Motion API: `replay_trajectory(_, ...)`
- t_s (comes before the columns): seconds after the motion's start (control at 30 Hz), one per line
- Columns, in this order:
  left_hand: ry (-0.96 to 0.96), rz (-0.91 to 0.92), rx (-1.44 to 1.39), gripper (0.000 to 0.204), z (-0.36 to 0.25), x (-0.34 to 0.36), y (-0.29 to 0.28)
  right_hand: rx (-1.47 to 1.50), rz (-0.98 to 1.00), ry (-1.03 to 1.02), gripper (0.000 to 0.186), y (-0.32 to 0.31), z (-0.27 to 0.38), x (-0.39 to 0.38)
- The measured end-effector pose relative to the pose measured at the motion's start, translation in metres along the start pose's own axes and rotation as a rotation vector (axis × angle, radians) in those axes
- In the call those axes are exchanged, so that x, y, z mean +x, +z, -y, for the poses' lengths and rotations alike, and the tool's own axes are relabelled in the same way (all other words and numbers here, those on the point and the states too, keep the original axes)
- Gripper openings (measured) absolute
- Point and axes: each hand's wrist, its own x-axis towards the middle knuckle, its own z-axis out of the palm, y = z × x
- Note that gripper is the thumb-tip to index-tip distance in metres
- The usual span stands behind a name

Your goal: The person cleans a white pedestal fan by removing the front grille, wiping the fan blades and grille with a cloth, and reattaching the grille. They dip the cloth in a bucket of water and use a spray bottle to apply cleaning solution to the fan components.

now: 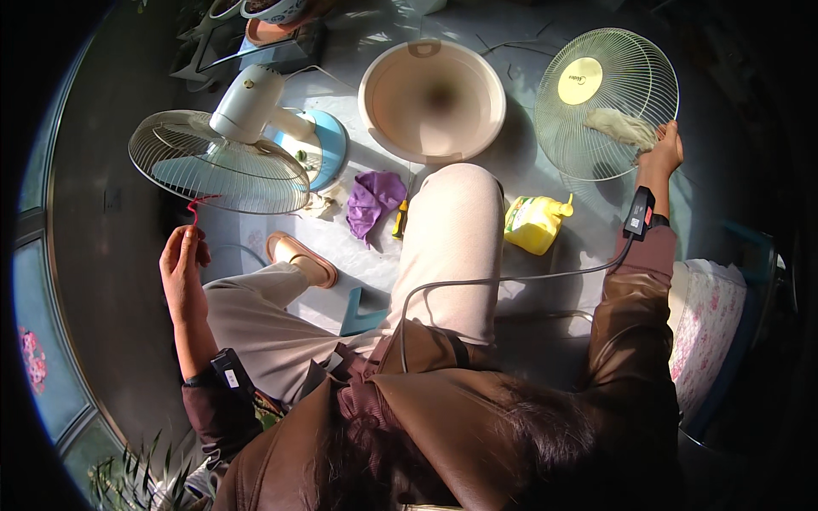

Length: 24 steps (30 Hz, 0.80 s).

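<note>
My left hand (pixel 185 260) is closed in a pinch on a thin red string (pixel 198 207). The string runs up to the rim of a wire fan grille (pixel 243 198) on a white fan (pixel 247 104) with a round blue base (pixel 328 152). On the right, my right hand (pixel 663 152) is closed on one end of a pale, crumpled cloth (pixel 620 126) at the edge of a loose round fan grille (pixel 609 72) with a yellow centre disc. Whether these fingers also grip the grille's rim, I cannot tell.
A pale basin (pixel 432 102) stands beyond my knee. On the floor lie a purple cloth (pixel 373 203), a yellow-handled screwdriver (pixel 400 219) and a yellow jug (pixel 537 223). A black cable (pixel 511 279) crosses my leg to my right wrist. Potted plants stand at the far left.
</note>
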Motion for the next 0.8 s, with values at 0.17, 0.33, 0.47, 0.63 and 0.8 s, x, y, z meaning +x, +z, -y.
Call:
replay_trajectory(0.17, -0.034, -0.042, 0.054, 0.020, -0.004, 0.001, 0.010, 0.064, -0.222, 0.124, 0.031, -0.038, -0.052, 0.020)
replay_trajectory(0.33, -0.059, -0.059, 0.104, 0.020, -0.008, 0.002, 0.016, -0.019, -0.444, 0.443, 0.042, -0.123, -0.133, 0.043)
replay_trajectory(0.47, -0.092, -0.087, 0.142, 0.019, -0.012, 0.004, 0.027, -1.605, 0.182, 0.330, 0.069, -0.212, -0.183, 0.024)
replay_trajectory(0.63, -0.104, -0.119, 0.159, 0.019, -0.013, 0.006, 0.043, -0.468, 0.095, 0.845, 0.040, -0.249, -0.212, -0.033)
replay_trajectory(0.8, -0.117, -0.088, 0.148, 0.019, -0.011, 0.009, 0.051, -0.048, 0.065, 1.248, 0.033, -0.254, -0.260, -0.041)
